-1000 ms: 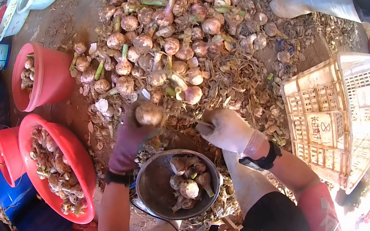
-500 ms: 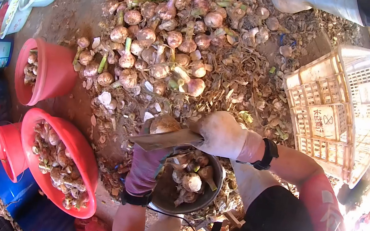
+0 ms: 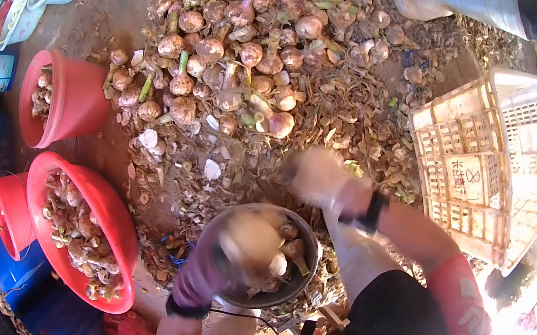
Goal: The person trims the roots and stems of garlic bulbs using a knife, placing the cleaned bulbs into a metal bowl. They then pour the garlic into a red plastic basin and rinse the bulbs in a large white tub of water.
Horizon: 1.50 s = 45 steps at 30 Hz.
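My left hand (image 3: 203,271), in a purple glove, is over the near left rim of a dark round bowl (image 3: 217,219). A pale garlic bulb (image 3: 254,242), smeared by motion, is at its fingers above the bowl; whether they still grip it does not show. Several trimmed garlic bulbs (image 3: 294,250) lie in the bowl. My right hand (image 3: 320,177), in a pale glove, is curled and blurred beyond the bowl, over the litter of husks. It looks closed on the knife seen earlier, but the blade is lost in the blur.
A heap of garlic with stalks (image 3: 230,55) covers the floor ahead. To the left are a red basin (image 3: 128,265) of garlic pieces and a tilted pink bucket (image 3: 84,101). A plastic crate (image 3: 463,172) stands at right; another person's boot (image 3: 427,4) is at the top.
My left hand has moved down with the bulb from beside the blade to above the bowl. My right hand has drawn slightly away, and the blade no longer shows clearly.
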Tool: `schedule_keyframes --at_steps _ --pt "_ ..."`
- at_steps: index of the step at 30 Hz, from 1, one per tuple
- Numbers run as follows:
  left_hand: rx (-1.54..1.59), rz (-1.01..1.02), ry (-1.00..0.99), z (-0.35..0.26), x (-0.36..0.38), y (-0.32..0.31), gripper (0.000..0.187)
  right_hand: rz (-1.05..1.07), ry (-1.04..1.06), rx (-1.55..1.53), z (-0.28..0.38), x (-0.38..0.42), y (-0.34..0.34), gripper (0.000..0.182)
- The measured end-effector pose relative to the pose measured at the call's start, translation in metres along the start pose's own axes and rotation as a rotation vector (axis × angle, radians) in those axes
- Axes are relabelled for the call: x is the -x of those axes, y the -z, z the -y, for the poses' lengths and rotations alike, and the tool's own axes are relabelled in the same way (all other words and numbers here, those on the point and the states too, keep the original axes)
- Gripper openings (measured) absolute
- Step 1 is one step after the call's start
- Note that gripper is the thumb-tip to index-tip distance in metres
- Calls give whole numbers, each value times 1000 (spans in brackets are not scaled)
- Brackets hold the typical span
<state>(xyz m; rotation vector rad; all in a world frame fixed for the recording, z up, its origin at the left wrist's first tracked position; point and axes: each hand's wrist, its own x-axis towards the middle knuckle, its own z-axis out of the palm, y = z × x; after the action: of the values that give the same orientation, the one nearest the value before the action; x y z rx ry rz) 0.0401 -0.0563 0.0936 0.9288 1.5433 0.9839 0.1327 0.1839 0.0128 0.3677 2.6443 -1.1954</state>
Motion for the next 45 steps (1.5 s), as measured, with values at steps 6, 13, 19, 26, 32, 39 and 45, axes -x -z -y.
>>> schedule_keyframes --at_steps 6,13,19,26,32,39,45 --pt "611 -218 -160 15 -12 0 70 -238 -103 -184 27 7 31 17" --pt "924 -1022 -113 31 -41 21 61 23 126 -246 74 46 18 21" --pt "999 -799 66 22 -31 7 46 -124 93 -141 61 34 17 19" --pt "383 -203 224 -7 27 -15 60 115 -272 -28 22 24 3 24" --pt "3 291 131 -55 -28 26 65 -43 -293 -247 30 14 15 24" --pt "-785 -595 456 75 -97 128 72 -76 -252 -267 26 17 24 19" --pt "-1155 -758 496 116 -119 125 74 -111 -272 -220 15 22 30 19"
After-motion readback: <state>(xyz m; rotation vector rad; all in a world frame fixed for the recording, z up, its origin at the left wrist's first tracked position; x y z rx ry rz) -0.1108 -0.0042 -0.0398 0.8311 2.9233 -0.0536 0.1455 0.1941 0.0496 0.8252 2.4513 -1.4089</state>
